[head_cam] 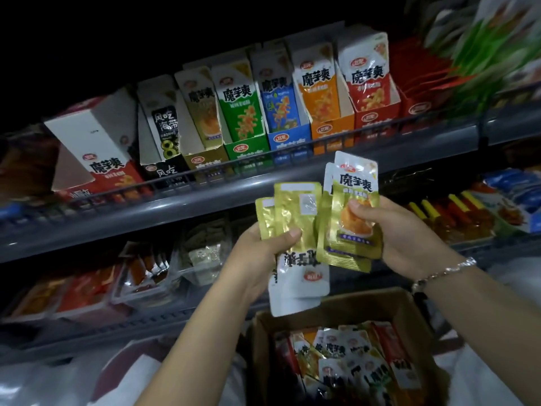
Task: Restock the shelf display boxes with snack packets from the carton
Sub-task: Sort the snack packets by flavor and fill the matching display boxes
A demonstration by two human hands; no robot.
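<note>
Dim shelf (234, 183), display boxes (243, 112), carton (322, 306) below.

Open air above both hands up to shelf rail (234, 183). Behind the rail, display boxes packed side by side; gold box (202, 159) up-left of left hand (257, 253) has room at its open front. Below hands, carton (336, 312) top open, packets fill it.
</note>
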